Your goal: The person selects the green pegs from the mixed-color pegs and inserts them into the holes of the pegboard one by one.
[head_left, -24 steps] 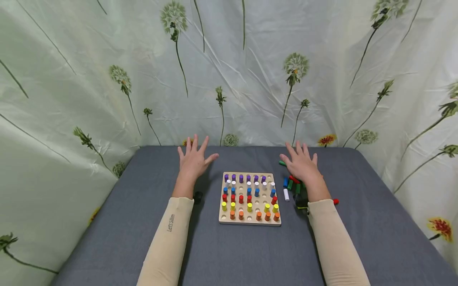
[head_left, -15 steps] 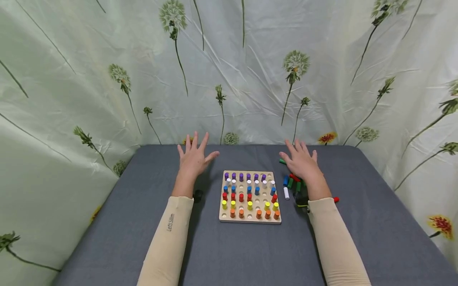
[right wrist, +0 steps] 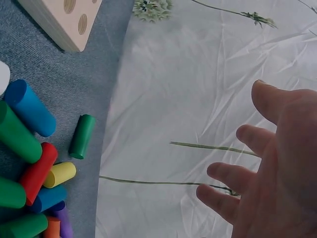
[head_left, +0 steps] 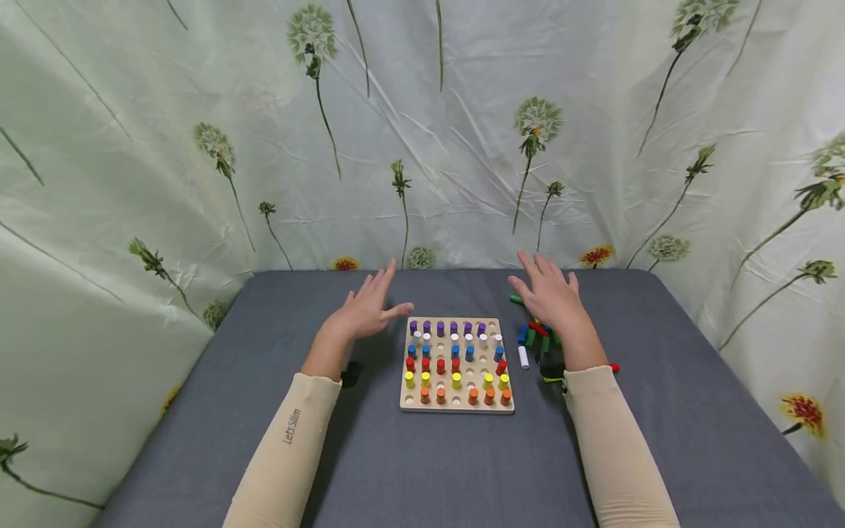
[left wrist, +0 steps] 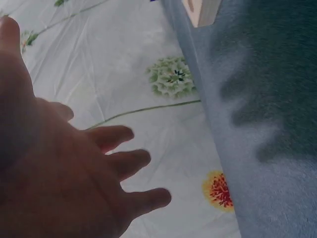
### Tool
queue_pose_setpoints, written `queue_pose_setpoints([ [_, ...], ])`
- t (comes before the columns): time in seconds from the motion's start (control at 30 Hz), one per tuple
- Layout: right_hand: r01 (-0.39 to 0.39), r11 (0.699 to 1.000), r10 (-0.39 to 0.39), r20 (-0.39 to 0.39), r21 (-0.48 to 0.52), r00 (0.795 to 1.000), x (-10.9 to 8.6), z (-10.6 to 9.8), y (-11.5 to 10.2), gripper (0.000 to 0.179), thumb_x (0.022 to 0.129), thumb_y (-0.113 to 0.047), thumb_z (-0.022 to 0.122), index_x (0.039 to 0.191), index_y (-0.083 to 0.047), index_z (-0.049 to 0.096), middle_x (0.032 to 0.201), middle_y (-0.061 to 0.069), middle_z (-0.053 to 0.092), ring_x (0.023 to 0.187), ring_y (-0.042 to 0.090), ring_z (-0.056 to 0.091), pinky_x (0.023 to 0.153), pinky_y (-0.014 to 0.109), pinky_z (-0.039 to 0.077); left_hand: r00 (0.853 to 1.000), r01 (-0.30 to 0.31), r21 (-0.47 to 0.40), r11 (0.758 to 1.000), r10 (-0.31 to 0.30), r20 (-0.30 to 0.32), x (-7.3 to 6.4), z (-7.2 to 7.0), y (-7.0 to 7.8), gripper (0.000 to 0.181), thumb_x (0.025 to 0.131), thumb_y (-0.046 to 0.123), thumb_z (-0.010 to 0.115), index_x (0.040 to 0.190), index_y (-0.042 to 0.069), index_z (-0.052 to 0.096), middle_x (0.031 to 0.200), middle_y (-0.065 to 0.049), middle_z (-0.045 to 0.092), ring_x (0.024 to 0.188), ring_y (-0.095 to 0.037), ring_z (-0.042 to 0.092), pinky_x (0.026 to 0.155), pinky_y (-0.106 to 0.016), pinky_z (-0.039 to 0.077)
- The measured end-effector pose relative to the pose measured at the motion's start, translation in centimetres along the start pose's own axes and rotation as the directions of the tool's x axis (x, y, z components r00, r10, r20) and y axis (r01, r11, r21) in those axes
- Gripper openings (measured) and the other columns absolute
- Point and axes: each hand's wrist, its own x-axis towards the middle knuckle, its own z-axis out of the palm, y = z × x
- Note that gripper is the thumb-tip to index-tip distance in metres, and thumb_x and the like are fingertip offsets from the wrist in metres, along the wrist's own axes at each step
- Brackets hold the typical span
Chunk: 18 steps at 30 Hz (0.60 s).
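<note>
A square wooden pegboard (head_left: 455,410) lies in the middle of the head view. Rows of purple, white, blue, red, yellow and orange pegs stand in it, with some bare holes among them. My left hand (head_left: 364,314) hovers left of the board, fingers spread and holding nothing. Over the loose pegs to the board's right, my right hand (head_left: 553,301) is raised, its fingers straight and apart. The right wrist view shows that pile close up: a blue peg (right wrist: 32,109), a red peg (right wrist: 38,172), a yellow peg (right wrist: 60,174) and several green ones. My right forearm hides part of the pile.
A grey cloth (head_left: 422,469) covers the table. Behind and beside it hangs a pale curtain (head_left: 422,110) with printed dandelions. A white peg (head_left: 524,358) lies between the board and the pile, and a red peg (head_left: 615,367) lies right of my wrist.
My left hand has turned and tilted, its thumb now closer to the board's far left corner. The right hand has barely moved. The pegs and board stay as they were.
</note>
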Motion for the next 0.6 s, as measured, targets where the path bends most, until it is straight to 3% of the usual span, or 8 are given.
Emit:
queue_pose_setpoints([
  [0.1,0.003,1.0,-0.003,-0.004,0.006,1.0,-0.1,0.0,0.1,0.07,0.115,-0.051,0.037,0.173,-0.022,0.011,0.178,0.024,0.01,0.164,0.047,0.01,0.125,0.078,0.001,0.998,-0.018,0.022,1.0,0.017,0.054,-0.6,0.4,0.1,0.104,0.102,0.068,0.054,0.171,0.027,-0.012,0.18,-0.019,0.005,0.166,-0.045,0.005,0.127,-0.075,0.009],
  [0.33,0.008,1.0,-0.008,0.003,0.012,1.0,-0.1,-0.2,-0.2,0.07,0.115,-0.049,0.038,0.173,-0.022,0.011,0.178,0.024,0.01,0.164,0.047,0.011,0.125,0.078,0.001,0.984,-0.121,0.103,0.987,0.106,0.139,-2.8,1.9,0.2,0.105,0.097,0.066,0.066,0.173,0.031,0.002,0.18,-0.018,0.011,0.165,-0.046,0.012,0.125,-0.076,0.017],
  [0.6,0.011,1.0,-0.011,0.003,0.007,1.0,0.0,0.0,0.1,0.069,0.115,-0.049,0.037,0.173,-0.023,0.01,0.178,0.024,0.01,0.164,0.048,0.011,0.125,0.078,0.001,0.97,-0.078,0.152,0.985,0.039,0.242,-4.6,3.9,-0.1,0.124,0.082,0.07,0.08,0.173,0.032,0.004,0.18,-0.016,0.009,0.165,-0.046,0.013,0.125,-0.075,0.02],
])
